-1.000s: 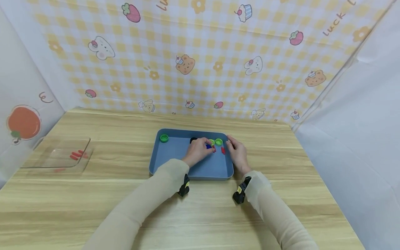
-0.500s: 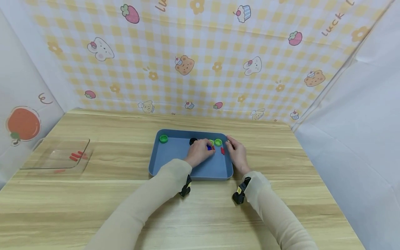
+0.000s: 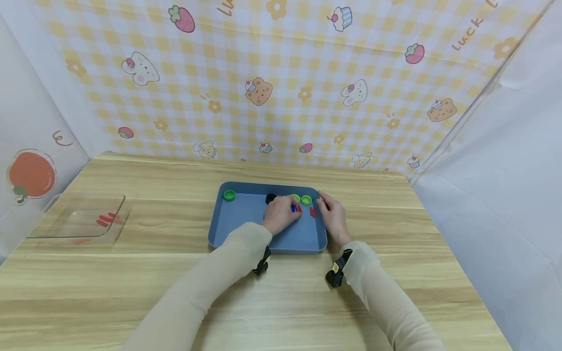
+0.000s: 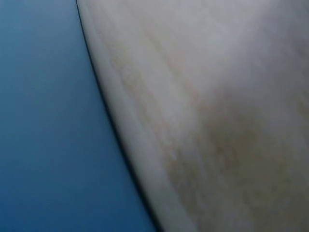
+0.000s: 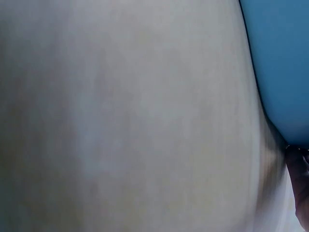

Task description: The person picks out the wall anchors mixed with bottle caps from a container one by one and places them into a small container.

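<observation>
I see checked cloth [image 3: 303, 119] behind a wooden table [image 3: 298, 307]; on it, a grey-blue tray [image 3: 246, 214]. The right hand [image 3: 334, 215], fingers loosely extended, touches its right rim. The left hand [image 3: 281, 213] curls inside, masking part of a blue piece [image 3: 293, 208]; I can't tell whether it's gripped.

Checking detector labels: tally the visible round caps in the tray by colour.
Dark green cap: 1
Light green caps: 2
Black cap: 1
Total: 4
Blue piece at the left hand is partly hidden, shape unclear; not counted.
</observation>
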